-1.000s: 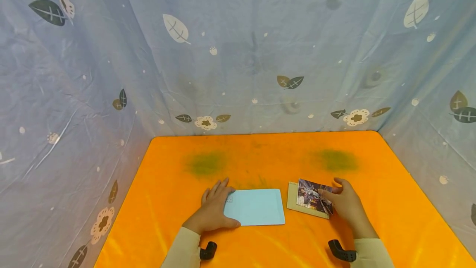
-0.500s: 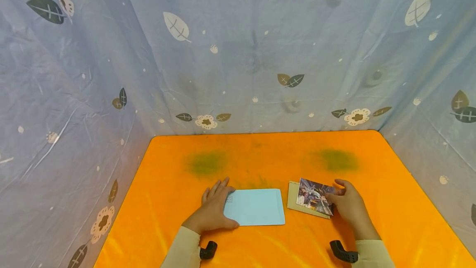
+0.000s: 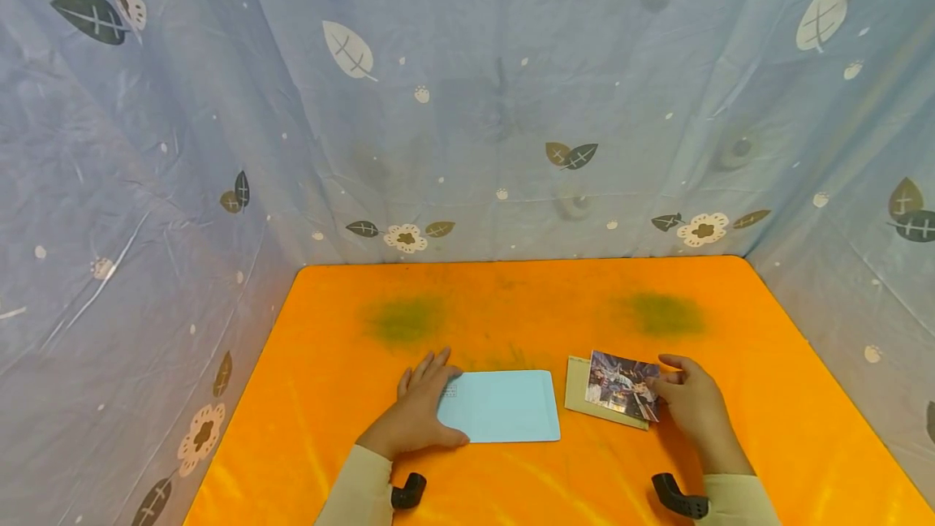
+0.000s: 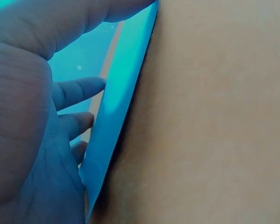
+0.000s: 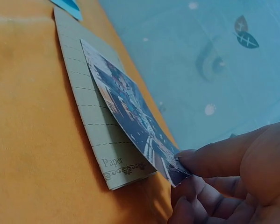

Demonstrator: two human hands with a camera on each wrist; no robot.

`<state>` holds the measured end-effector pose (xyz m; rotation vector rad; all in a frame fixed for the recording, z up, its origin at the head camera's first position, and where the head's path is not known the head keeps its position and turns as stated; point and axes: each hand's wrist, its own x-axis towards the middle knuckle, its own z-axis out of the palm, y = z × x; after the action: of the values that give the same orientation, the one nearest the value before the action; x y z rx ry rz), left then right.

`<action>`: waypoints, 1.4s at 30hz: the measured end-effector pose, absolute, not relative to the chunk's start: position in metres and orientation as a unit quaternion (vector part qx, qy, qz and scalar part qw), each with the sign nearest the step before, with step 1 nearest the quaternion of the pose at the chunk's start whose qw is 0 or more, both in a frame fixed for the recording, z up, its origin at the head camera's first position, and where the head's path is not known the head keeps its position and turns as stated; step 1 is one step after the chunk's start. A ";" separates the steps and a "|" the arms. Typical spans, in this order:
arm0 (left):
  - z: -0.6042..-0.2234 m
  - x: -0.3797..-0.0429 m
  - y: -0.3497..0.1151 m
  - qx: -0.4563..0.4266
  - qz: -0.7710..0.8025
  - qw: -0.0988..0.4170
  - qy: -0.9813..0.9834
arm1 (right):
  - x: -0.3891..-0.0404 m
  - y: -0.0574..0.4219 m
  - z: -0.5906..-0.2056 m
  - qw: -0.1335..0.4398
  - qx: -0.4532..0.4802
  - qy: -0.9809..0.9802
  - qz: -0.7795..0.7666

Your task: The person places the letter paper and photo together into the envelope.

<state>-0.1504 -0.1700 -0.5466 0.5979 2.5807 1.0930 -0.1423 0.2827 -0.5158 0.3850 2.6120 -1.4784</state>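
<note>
A light blue envelope (image 3: 504, 406) lies on the orange table in front of me. My left hand (image 3: 415, 414) spans its left end, thumb at the near edge and index finger at the far edge; in the left wrist view the envelope's edge (image 4: 118, 112) bows up beside the fingers. To the right lies beige lined paper (image 3: 577, 384) with "Paper" printed in a corner, seen in the right wrist view. A colourful picture postcard (image 3: 619, 384) is tilted over that paper. My right hand (image 3: 694, 404) pinches the postcard's right edge between thumb and fingers.
The orange table (image 3: 511, 307) has two dark greenish patches toward the back. A blue-grey curtain (image 3: 467, 120) with leaf and flower prints stands behind it and on both sides. Black straps' ends (image 3: 409, 492) stick out at the wrists.
My right hand has shifted slightly right, and the postcard has slid a little right over the beige paper with it. The left hand and the envelope stay almost in place.
</note>
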 end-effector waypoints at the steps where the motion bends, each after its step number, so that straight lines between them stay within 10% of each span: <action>1: -0.547 -0.150 -0.170 0.207 0.380 0.138 0.891 | -0.142 0.283 -0.516 0.057 0.127 0.862 -0.487; 42: -0.548 -0.151 -0.172 0.202 0.388 0.138 0.889 | -0.137 0.275 -0.516 0.063 0.147 0.801 -0.577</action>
<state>-0.1513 -0.1723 -0.5482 0.5831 2.5698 1.1230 -0.1372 0.2749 -0.5163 0.4438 2.4203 -1.7427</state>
